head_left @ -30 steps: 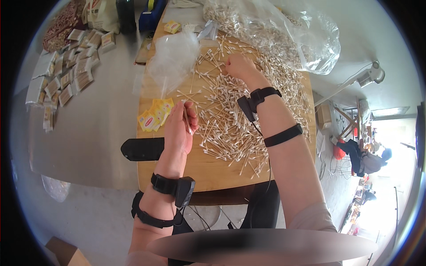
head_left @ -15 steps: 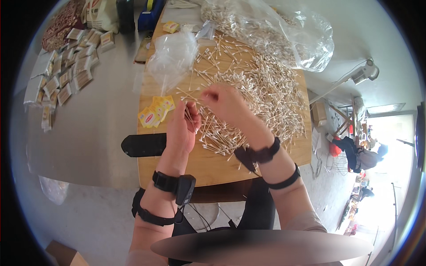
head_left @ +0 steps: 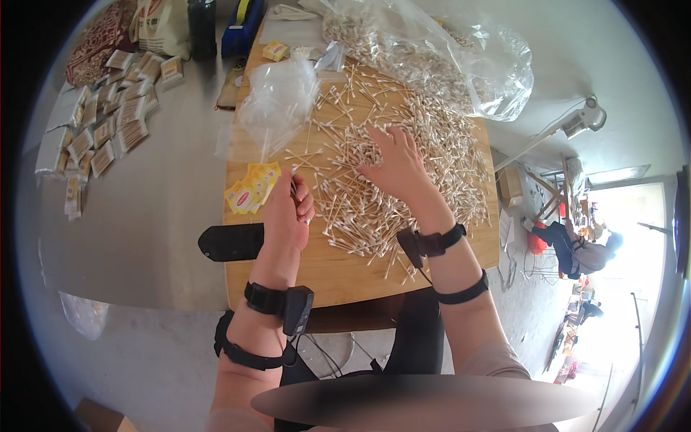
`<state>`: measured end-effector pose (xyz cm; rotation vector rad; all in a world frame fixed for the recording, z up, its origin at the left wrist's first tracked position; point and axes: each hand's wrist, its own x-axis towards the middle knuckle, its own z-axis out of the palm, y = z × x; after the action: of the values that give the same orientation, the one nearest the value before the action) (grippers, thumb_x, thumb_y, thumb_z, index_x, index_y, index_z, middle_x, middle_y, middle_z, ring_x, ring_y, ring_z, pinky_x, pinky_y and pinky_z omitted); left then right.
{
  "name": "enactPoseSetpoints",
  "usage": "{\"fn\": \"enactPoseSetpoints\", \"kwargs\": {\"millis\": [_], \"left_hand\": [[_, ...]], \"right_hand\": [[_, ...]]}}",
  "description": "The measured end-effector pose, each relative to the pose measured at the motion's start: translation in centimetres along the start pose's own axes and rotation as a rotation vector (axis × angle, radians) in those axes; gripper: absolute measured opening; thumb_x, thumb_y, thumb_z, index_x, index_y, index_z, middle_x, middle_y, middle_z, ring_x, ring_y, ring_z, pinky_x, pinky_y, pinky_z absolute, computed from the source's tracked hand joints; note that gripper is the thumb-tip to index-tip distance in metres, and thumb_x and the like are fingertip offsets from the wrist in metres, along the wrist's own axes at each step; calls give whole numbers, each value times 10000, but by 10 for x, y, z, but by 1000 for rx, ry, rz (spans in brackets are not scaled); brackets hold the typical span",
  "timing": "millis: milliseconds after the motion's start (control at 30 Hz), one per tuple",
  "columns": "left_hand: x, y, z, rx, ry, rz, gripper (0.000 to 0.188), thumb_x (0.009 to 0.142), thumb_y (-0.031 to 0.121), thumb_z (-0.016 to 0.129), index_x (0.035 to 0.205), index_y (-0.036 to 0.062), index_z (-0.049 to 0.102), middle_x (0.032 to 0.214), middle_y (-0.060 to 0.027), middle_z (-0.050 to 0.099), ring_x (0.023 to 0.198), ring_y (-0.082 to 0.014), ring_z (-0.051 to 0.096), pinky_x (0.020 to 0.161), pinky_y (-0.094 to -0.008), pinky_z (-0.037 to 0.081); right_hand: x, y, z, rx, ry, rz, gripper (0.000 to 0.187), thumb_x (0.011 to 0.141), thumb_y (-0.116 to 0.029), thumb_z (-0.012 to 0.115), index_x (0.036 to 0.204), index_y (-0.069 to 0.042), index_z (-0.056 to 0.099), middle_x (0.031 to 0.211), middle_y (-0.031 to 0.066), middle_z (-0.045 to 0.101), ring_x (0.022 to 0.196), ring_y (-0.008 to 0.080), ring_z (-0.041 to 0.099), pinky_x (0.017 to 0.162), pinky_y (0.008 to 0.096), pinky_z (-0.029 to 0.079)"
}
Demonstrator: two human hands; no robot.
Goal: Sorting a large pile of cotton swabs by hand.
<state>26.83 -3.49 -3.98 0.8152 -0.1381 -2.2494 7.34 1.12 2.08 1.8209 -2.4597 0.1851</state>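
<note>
A wide heap of loose cotton swabs [head_left: 439, 173] with white tips covers much of the wooden table. Over the left part of this heap, my right hand [head_left: 402, 169] is open, its fingers spread and nothing held in them. My left hand [head_left: 286, 209] is curled closed left of the heap, with a few cotton swabs showing between its thumb and fingers; how many is hidden by the fingers. Beside that hand lie fanned yellow printed cards [head_left: 250, 189]. Just beyond the cards is a stack of clear plastic bags [head_left: 277, 101].
A large clear sack of swabs [head_left: 432, 50] lies at the table's far side. Filled swab packets [head_left: 122, 108] are piled on the grey metal table [head_left: 165, 216] at left. A black flat object [head_left: 229, 243] sits by my left wrist. A person [head_left: 586, 252] is at far right.
My right hand has moved away from my left hand, to the right over the heap, and its fingers have spread. My left hand has shifted slightly left and nearer me, still closed.
</note>
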Motion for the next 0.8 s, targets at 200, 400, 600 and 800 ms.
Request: {"fn": "enactPoseSetpoints", "kwargs": {"millis": [200, 400, 600, 800], "left_hand": [[-1, -2, -3, -8, 12, -14, 265, 957, 315, 473, 816, 91, 487, 577, 44, 375, 439, -61, 305, 395, -213, 217], [-2, 1, -2, 41, 20, 25, 272, 957, 320, 466, 815, 88, 482, 578, 42, 370, 438, -59, 296, 395, -213, 223], [0, -2, -1, 91, 23, 37, 271, 963, 318, 451, 821, 89, 480, 583, 40, 376, 440, -56, 300, 397, -211, 226], [1, 1, -2, 70, 41, 33, 277, 967, 324, 445, 838, 83, 488, 595, 41, 393, 451, -56, 303, 415, -209, 229]], "right_hand": [[-12, 36, 0, 235, -170, 232, 567, 762, -198, 675, 1291, -140, 479, 1326, 144, 441, 1123, 337, 520, 919, 438, 441], [16, 64, -12, 783, -252, 222, 458, 747, -115, 683, 1190, -104, 569, 1137, 144, 588, 982, 283, 599, 812, 372, 492], [115, 108, 31, 241, -36, 263, 255, 742, -309, 664, 885, -103, 704, 900, 101, 690, 836, 258, 657, 759, 359, 510], [171, 106, 71, 109, -245, 390, 243, 746, -318, 666, 892, -130, 718, 964, 135, 681, 912, 303, 646, 778, 387, 509]]}}
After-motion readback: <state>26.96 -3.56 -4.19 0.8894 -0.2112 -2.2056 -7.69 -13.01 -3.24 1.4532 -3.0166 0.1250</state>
